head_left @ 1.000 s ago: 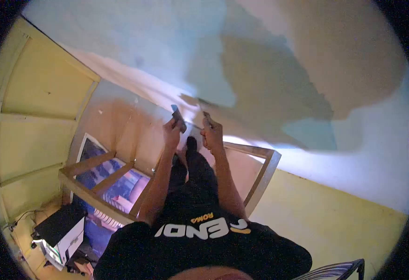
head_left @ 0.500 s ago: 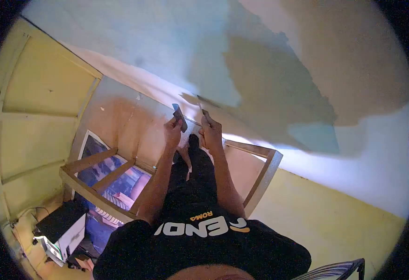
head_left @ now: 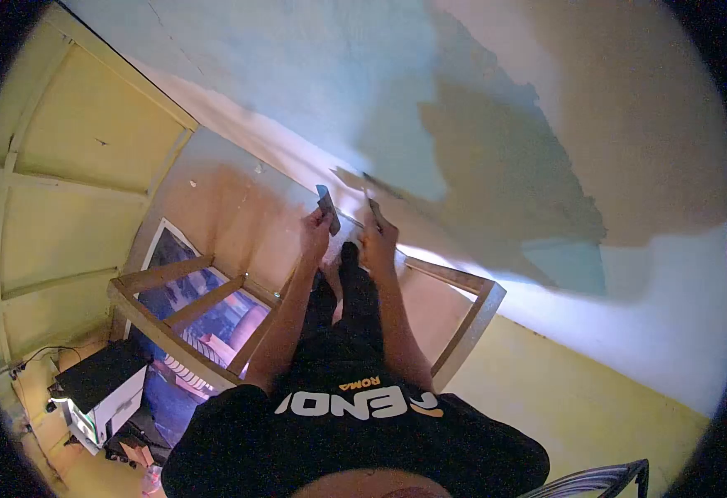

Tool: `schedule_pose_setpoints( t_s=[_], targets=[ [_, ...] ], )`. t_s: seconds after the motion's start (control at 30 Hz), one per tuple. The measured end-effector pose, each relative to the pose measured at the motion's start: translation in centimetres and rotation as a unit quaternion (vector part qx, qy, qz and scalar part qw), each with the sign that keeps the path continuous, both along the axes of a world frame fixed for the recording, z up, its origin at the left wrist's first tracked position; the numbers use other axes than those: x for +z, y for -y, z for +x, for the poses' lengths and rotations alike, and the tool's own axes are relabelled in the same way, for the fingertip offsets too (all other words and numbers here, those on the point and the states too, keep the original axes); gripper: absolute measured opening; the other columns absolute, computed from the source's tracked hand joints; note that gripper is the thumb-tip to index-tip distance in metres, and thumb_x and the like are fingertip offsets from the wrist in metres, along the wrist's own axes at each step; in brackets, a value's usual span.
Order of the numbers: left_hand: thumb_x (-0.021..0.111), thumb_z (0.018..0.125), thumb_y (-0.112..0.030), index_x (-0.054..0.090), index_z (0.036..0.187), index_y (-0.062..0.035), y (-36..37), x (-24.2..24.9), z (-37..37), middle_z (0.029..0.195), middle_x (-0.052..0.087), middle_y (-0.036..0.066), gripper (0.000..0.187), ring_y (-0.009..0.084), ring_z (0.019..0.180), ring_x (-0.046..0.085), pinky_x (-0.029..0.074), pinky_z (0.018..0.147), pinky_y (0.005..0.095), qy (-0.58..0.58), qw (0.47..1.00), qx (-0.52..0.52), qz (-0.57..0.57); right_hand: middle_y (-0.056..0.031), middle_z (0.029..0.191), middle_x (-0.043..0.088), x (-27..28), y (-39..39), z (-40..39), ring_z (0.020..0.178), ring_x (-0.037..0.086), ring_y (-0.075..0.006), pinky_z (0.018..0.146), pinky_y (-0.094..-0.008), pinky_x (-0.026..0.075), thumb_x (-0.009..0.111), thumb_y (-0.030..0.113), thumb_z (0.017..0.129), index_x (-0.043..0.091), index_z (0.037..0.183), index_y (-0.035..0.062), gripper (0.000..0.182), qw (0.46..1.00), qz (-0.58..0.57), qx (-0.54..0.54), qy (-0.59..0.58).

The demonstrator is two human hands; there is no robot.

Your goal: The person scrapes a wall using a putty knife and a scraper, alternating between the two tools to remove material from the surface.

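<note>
My left hand point(head_left: 316, 236) is closed round a flat dark scraper blade point(head_left: 329, 209), held upright with its bluish top corner above my fingers. Beside it on the right, my right hand point(head_left: 379, 242) grips a thin tool that looks like a putty knife point(head_left: 373, 207), seen nearly edge-on. The two tools are apart, with a small gap between them. Just beyond them stands a wall point(head_left: 289, 58) with pale blue and beige patches, my shadow falling across it. Whether either blade carries any material is too small to tell.
I stand high up on a board between wooden frame rails point(head_left: 173, 344) on the left and another wooden frame point(head_left: 471, 324) on the right. Yellow panelling point(head_left: 65, 224) rises at left. Below left are a dark-topped box-like unit point(head_left: 102, 378) and cables. A wire-like rack point(head_left: 596, 481) shows at lower right.
The view has turned slightly, so the wall and frames sit a little to the right and lower. Both hands keep hold of their tools, close together.
</note>
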State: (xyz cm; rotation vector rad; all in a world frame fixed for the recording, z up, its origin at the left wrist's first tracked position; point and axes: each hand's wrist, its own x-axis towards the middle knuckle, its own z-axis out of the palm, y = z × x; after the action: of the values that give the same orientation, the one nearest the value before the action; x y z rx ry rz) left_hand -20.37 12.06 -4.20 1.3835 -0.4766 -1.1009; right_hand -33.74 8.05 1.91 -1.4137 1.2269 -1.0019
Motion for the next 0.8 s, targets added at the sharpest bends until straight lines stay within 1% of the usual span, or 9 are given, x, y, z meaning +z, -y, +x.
schedule_pose_setpoints(
  t_s=[0.13,0.23,0.4,0.5,0.53,0.63,0.7,0.77,0.8],
  targets=[
    [0.057,0.091,-0.007,0.066,0.092,0.0015,-0.6,0.6,0.9,0.073,0.059,-0.002,0.013,0.0069,0.066,0.051,0.042,0.058,0.0258,0.069,0.998,-0.011,0.006,0.0051,0.057,0.042,5.4,-0.1,1.7,0.040,0.035,-0.0037,0.033,-0.0228,0.028,0.053,0.028,0.098,0.057,0.133,0.0108,0.039,0.962,0.258,-0.027,0.088],
    [0.056,0.091,-0.007,0.064,0.085,0.0008,-0.1,-0.6,0.9,0.069,0.056,-0.003,0.013,0.0071,0.064,0.050,0.041,0.057,0.0260,0.049,0.999,0.010,0.002,0.0051,0.057,0.042,4.5,-0.2,1.7,0.040,0.035,-0.0036,0.032,-0.0230,0.028,0.052,0.030,0.098,0.054,0.135,0.0100,0.042,0.975,0.190,-0.011,0.112],
    [0.055,0.092,-0.006,0.064,0.084,0.0010,-0.2,-2.2,0.8,0.070,0.057,-0.002,0.014,0.0075,0.067,0.051,0.041,0.059,0.0267,0.002,0.999,-0.008,-0.039,0.0032,0.054,0.042,4.8,0.3,-1.0,0.036,0.032,-0.0050,0.031,-0.0235,0.029,0.051,0.032,0.099,0.051,0.139,0.0119,0.045,0.984,0.177,0.026,0.027],
    [0.055,0.092,-0.006,0.065,0.084,0.0015,-0.1,-0.2,0.4,0.071,0.058,-0.002,0.014,0.0072,0.065,0.051,0.040,0.059,0.0259,0.027,1.000,0.005,-0.005,0.0029,0.054,0.043,4.6,-0.3,0.5,0.035,0.033,-0.0053,0.031,-0.0233,0.028,0.052,0.033,0.099,0.051,0.139,0.0146,0.044,0.979,0.201,-0.008,0.041],
    [0.056,0.092,-0.006,0.066,0.086,0.0017,-0.2,0.1,0.3,0.071,0.058,-0.002,0.014,0.0071,0.066,0.051,0.041,0.059,0.0257,0.035,0.999,-0.005,-0.002,0.0031,0.054,0.043,4.1,-0.2,-0.1,0.034,0.032,-0.0054,0.031,-0.0232,0.028,0.052,0.033,0.099,0.052,0.139,0.0162,0.044,0.987,0.156,0.000,0.038],
    [0.057,0.091,-0.006,0.067,0.092,0.0022,0.1,-0.6,0.8,0.073,0.060,-0.002,0.014,0.0067,0.067,0.052,0.042,0.060,0.0250,0.049,0.999,-0.018,-0.009,0.0029,0.054,0.043,6.5,-0.2,-2.6,0.035,0.033,-0.0055,0.032,-0.0233,0.029,0.053,0.034,0.098,0.052,0.138,0.0172,0.043,0.964,0.246,0.011,0.097],
    [0.057,0.091,-0.006,0.068,0.096,0.0023,-0.2,-2.1,0.2,0.075,0.061,-0.002,0.015,0.0065,0.067,0.052,0.043,0.061,0.0247,0.032,0.999,-0.007,-0.018,-0.0027,0.062,0.047,0.3,0.3,-3.0,0.044,0.040,-0.0091,0.040,-0.0270,0.035,0.052,0.032,0.098,0.051,0.137,0.0108,0.045,0.995,0.070,0.062,-0.034],
    [0.057,0.091,-0.006,0.068,0.099,0.0023,-0.2,-2.7,0.2,0.077,0.061,-0.002,0.016,0.0063,0.068,0.052,0.043,0.062,0.0247,0.025,0.999,-0.020,-0.012,-0.0141,0.078,0.057,5.9,-0.3,0.0,0.060,0.052,-0.0166,0.057,-0.0340,0.046,0.049,0.025,0.097,0.049,0.136,-0.0022,0.047,0.978,0.200,0.018,-0.054],
    [0.057,0.091,-0.006,0.068,0.100,0.0023,-0.1,-2.7,0.5,0.077,0.062,-0.002,0.016,0.0062,0.069,0.052,0.043,0.063,0.0248,0.025,0.999,-0.028,-0.010,-0.0115,0.074,0.055,5.1,-0.5,-0.2,0.056,0.049,-0.0144,0.052,-0.0320,0.044,0.049,0.028,0.098,0.050,0.135,0.0003,0.047,0.984,0.171,0.012,-0.042]
  ],
)
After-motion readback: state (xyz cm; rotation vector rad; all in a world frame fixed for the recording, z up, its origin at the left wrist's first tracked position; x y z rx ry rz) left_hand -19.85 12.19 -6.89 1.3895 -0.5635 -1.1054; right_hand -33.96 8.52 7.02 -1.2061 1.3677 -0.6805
